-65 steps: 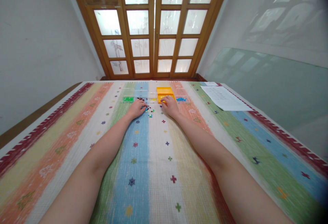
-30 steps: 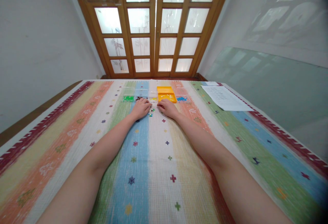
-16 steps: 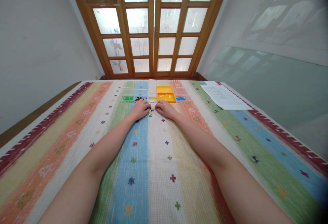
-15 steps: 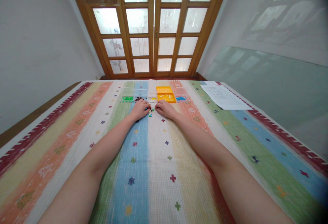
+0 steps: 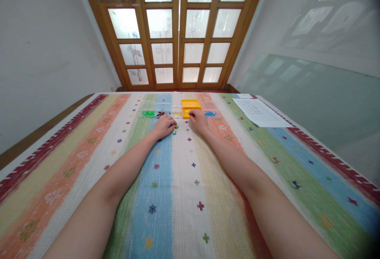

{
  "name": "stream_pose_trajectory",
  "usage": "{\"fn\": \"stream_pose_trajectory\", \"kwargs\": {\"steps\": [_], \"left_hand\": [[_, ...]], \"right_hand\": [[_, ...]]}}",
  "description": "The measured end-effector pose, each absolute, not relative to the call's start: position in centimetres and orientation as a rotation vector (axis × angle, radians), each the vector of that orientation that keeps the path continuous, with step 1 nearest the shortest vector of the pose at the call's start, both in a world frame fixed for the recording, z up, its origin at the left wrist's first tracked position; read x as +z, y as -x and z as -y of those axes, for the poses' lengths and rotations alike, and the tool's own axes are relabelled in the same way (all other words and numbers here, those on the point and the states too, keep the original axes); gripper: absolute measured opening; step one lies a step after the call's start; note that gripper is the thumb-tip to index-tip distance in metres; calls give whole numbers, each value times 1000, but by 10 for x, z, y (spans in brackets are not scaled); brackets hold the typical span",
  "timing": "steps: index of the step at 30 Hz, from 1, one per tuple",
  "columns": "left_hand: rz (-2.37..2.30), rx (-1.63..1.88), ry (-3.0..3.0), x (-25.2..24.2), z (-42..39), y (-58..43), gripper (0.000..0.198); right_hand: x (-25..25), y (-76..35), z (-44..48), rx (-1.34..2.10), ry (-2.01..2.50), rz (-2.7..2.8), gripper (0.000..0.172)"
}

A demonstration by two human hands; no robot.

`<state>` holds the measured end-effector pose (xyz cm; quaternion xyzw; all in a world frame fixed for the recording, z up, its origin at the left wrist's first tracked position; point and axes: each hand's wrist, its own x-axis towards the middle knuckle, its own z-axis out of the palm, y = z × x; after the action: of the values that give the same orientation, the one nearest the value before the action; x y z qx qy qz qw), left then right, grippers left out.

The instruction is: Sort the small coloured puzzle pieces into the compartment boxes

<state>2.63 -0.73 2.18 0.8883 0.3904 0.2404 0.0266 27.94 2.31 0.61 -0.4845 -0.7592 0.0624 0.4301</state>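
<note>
- Now, both bare arms stretch toward the far edge of the striped woven cloth-covered table (image 5: 178, 195), where a row of small containers sits.
- Sorting looks mostly done, by my reading: each colour already has its own container, and only a few tiny loose plastic pieces (image 5: 175, 129) in mixed colours lie on the cloth between the hands.
- Left hand (image 5: 162, 127) rests palm down just beside those loose pieces, fingers curled. I cannot tell whether it pinches one.
- Right hand (image 5: 199, 121) reaches over the near rim of the shallow orange plastic tray (image 5: 190, 103), fingertips bunched. Whether a piece sits between them is too small to see.
- Containers from left to right: the clear box of bright green pieces (image 5: 148, 114), the clear box of dark brown pieces (image 5: 162, 113), the clear box of yellow pieces (image 5: 177, 114), the orange tray with some pale bits inside, then the clear box of blue pieces (image 5: 210, 114).
- Off toward the right edge lies a white printed paper sheet (image 5: 258, 112), well apart from the hands.
</note>
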Motion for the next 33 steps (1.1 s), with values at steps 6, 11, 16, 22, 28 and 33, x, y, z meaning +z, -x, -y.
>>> {"fn": "stream_pose_trajectory", "kwargs": {"steps": [6, 11, 16, 22, 28, 33], "left_hand": [[-1219, 732, -2749, 21, 9, -28, 23], [-1241, 714, -2667, 17, 3, -26, 20], [-1218, 729, -2608, 15, -1, -26, 15], [-1233, 767, -2550, 14, 1, -27, 13], [-1311, 1001, -2262, 14, -2, -24, 13], [-1370, 1207, -2010, 11, -12, -17, 8]], "right_hand": [[5, -288, -26, 78, 1293, 1763, 35], [4, -283, -23, 56, 1290, 1843, 34], [6, -276, -18, 57, 1243, 1927, 27], [7, -276, -17, 50, 1233, 1931, 26], [7, -276, -16, 64, 1222, 1936, 27], [8, -275, -15, 105, 1227, 1950, 27]]}}
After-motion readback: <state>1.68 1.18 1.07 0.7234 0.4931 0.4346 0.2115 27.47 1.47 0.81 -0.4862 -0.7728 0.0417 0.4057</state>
